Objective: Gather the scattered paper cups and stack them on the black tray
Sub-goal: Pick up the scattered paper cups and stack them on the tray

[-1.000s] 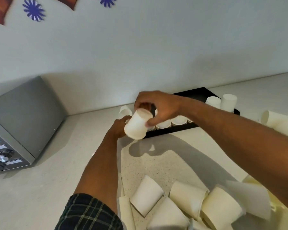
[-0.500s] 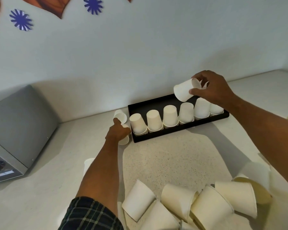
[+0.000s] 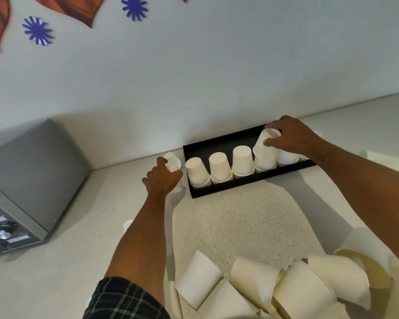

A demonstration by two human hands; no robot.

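Right hand (image 3: 290, 137) curls its fingers and thumb round an upside-down white paper cup (image 3: 265, 143), holding it tilted over the fourth stack (image 3: 265, 164) in the row on the long black rectangular tray (image 3: 219, 146); the cup's rim sits on that stack's top, but whether it is fully seated I cannot tell. On the tray stand stacks of inverted white cups side by side: three to the left of the held cup (image 3: 219, 168) and more to the right, partly hidden under the right hand. The tray lies on the pale speckled countertop (image 3: 240, 217), close to the wall. Left hand (image 3: 162, 178) reaches to the counter just beside the tray's left end, its fingers bent over a white paper cup lying on its side (image 3: 172, 161); the back of the hand hides the contact, so whether it grips that cup cannot be told. Near the bottom edge a heap of loose white paper cups (image 3: 274, 286) lies tipped on the counter, several touching and overlapping. A grey metal oven with knobs (image 3: 28, 187) stands at the left, well apart from the tray. A dark plaid sleeve (image 3: 124, 300) covers the left upper arm. Blue paper flowers (image 3: 37, 31) are stuck on the pale wall above.
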